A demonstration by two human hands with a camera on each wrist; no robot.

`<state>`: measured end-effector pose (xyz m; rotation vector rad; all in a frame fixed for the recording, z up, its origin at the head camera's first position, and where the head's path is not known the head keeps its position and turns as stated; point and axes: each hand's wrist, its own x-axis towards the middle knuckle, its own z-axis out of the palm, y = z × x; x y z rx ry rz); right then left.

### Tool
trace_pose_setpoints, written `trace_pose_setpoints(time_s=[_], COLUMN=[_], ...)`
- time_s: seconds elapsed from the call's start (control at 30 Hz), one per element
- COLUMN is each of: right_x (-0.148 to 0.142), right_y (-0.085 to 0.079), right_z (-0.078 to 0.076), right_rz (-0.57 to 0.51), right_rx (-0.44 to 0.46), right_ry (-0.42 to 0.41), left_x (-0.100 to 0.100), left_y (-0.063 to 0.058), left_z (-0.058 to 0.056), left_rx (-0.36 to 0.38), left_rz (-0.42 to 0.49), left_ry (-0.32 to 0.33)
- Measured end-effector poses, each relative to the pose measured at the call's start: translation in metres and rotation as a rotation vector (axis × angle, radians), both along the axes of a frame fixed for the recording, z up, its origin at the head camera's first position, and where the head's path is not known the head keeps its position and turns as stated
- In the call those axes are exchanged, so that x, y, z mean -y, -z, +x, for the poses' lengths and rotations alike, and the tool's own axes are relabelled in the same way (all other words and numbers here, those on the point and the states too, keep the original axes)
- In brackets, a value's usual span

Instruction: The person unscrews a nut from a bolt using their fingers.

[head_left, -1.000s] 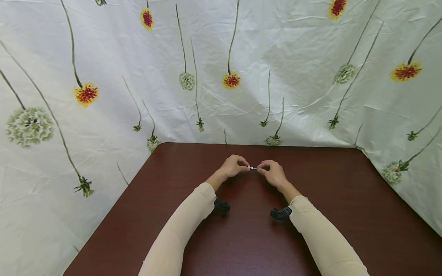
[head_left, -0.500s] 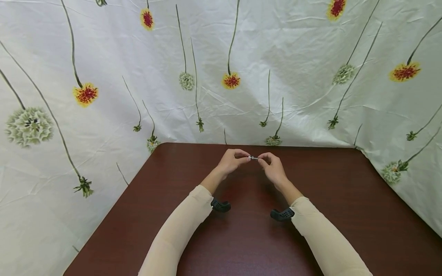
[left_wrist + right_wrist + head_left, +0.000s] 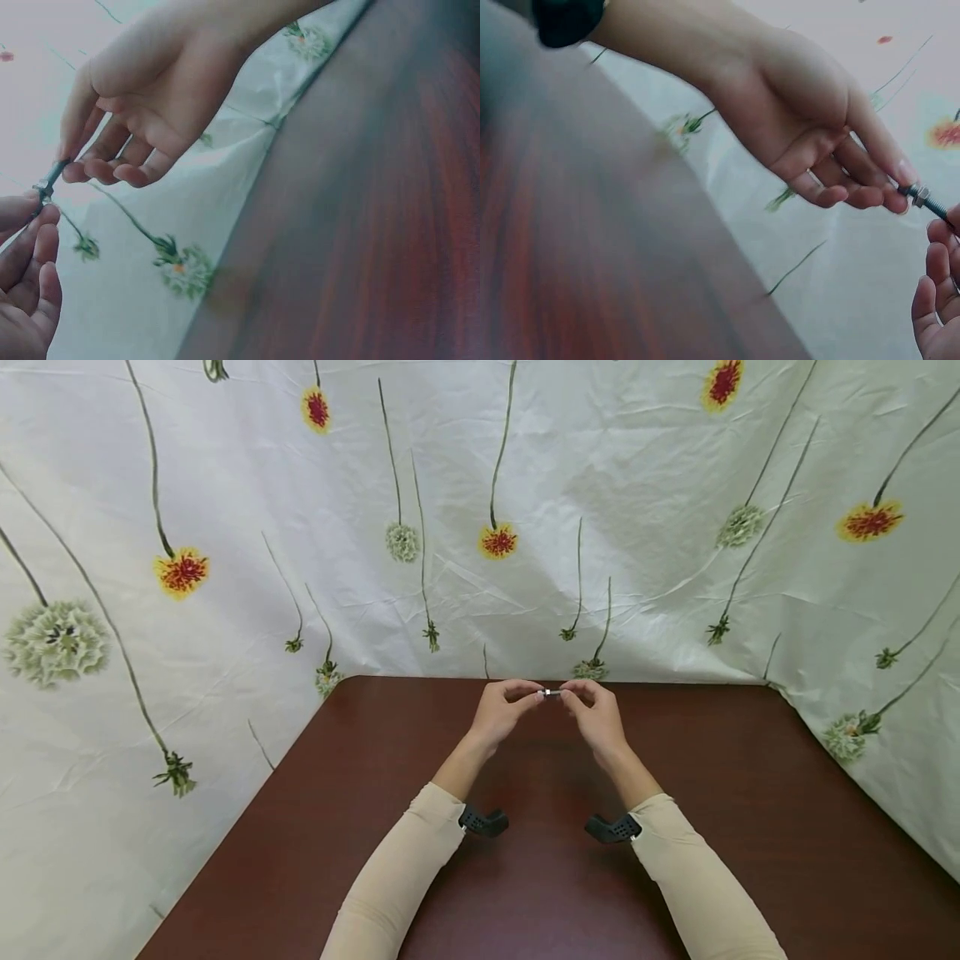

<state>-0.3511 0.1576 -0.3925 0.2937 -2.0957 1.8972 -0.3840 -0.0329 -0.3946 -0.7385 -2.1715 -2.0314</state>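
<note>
Between my two hands a small metal bolt (image 3: 934, 208) with a hex nut (image 3: 920, 196) on its threaded shank is held above the far part of the table. My left hand (image 3: 498, 712) pinches one end between thumb and fingertips, close to the nut. The other end sits in the pinch of my right hand (image 3: 597, 717). In the left wrist view the right hand (image 3: 161, 97) fills the upper part, and the left hand (image 3: 30, 285) is cut off at the lower left. Fingertips hide both ends of the bolt.
A dark reddish-brown table (image 3: 525, 893) lies beneath both arms. Behind and beside it hangs a pale cloth (image 3: 450, 460) printed with flowers. Each wrist carries a black strap-on device, the left device (image 3: 483, 821) and the right device (image 3: 611, 828) facing inward.
Both hands have moved forward, toward the table's far edge, carrying the bolt with them. They have drawn slightly closer together. The head view has shifted a little.
</note>
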Motion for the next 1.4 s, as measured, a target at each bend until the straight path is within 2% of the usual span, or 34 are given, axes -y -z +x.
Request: trace_pose_setpoints(time_s=[0.13,0.23,0.57,0.8,1.07,1.13,1.27,1.4], right_x=[0.002,0.003,0.002,0.001,0.0,0.001,0.005,0.009], right_y=[-0.007,-0.012,-0.016,-0.016,-0.016,-0.018,-0.031,-0.041], right_z=[0.004,0.006,0.008,0.005,0.006,0.009,0.025,0.037], right_rz=[-0.019,-0.013,0.077,0.112,0.157,0.164,0.17,0.175], right_rx=[-0.014,-0.021,-0.015,-0.054,-0.076,-0.072,-0.039,-0.048], right_ry=[0.007,-0.004,-0.036,-0.064,-0.049,-0.054,-0.067,-0.072], left_x=[0.0,0.001,0.001,0.001,0.002,0.002,0.002,0.003], left_y=[-0.007,-0.011,-0.014,-0.014,-0.013,-0.012,-0.011,-0.01], left_z=[0.003,0.005,0.008,0.007,0.006,0.006,0.005,0.005], left_rx=[-0.095,-0.137,-0.17,-0.195,-0.216,-0.214,-0.207,-0.214], left_rz=[-0.041,-0.053,-0.106,-0.125,-0.161,-0.155,-0.143,-0.14], left_ry=[-0.027,-0.046,-0.058,-0.055,-0.046,-0.038,-0.024,-0.018])
